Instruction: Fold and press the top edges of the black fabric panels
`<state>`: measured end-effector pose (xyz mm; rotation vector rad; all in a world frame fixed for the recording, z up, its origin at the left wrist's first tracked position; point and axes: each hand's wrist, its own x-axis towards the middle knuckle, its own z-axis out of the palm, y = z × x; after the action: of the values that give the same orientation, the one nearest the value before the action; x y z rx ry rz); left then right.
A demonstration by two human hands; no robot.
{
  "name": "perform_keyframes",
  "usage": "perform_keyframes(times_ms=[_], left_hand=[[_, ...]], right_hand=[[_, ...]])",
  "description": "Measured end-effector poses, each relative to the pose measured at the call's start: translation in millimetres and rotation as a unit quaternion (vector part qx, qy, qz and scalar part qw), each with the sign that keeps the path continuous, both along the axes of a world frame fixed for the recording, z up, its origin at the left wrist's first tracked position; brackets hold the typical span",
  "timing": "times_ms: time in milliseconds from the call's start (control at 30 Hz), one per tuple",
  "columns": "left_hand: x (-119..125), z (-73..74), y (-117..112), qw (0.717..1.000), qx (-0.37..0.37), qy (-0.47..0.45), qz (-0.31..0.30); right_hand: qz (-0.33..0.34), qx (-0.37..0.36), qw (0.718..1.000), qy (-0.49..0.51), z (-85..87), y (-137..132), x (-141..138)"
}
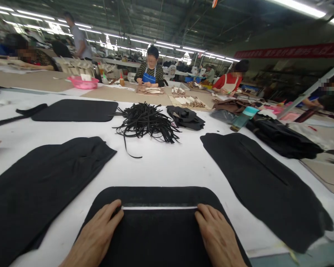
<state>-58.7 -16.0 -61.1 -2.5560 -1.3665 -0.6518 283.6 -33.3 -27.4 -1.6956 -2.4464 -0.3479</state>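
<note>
A black panel (156,237) with rounded corners lies flat on the white table in front of me. Across its upper part runs a narrow white line (160,208); I cannot tell whether this is a strip or a slot showing the table. At the line's left end, my left hand (96,233) pinches the panel's material between thumb and fingers. My right hand (218,233) does the same at the right end, fingers bent and close together. Both palms rest low over the panel's sides. What lies under the fingertips is hidden.
Black cut pieces flank the panel, one left (44,178) and one right (261,178). Beyond are a heap of black strips (147,120), another black panel (76,110) and a bottle (245,118). Co-workers sit across the table, one in a blue apron (149,77).
</note>
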Motion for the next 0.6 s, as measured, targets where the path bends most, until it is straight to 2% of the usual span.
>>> perform_keyframes(times_ms=[100, 167, 233, 300, 400, 500, 600], left_hand=[[5, 17.3, 3, 0.990, -0.123, -0.068, 0.029], [9, 31.3, 7, 0.970, -0.216, -0.098, 0.044], [13, 43.2, 12, 0.954, -0.273, -0.115, 0.053], [16, 50.0, 17, 0.946, -0.293, -0.121, 0.059], [21, 51.0, 22, 0.949, -0.294, -0.098, 0.064], [26, 47.3, 24, 0.956, -0.279, -0.052, 0.074], [28, 44.6, 25, 0.959, -0.269, -0.035, 0.080]], right_hand=[[0.040, -0.017, 0.998, 0.044, 8.9, 9, -18], [0.067, -0.046, 0.994, 0.075, 15.7, 17, -38], [0.093, -0.079, 0.988, 0.096, 23.2, 25, -60], [0.116, -0.113, 0.981, 0.104, 30.0, 33, -83], [0.131, -0.150, 0.975, 0.101, 34.1, 44, -112], [0.140, -0.152, 0.974, 0.096, 26.4, 54, -131], [0.155, -0.127, 0.976, 0.088, 10.3, 60, -140]])
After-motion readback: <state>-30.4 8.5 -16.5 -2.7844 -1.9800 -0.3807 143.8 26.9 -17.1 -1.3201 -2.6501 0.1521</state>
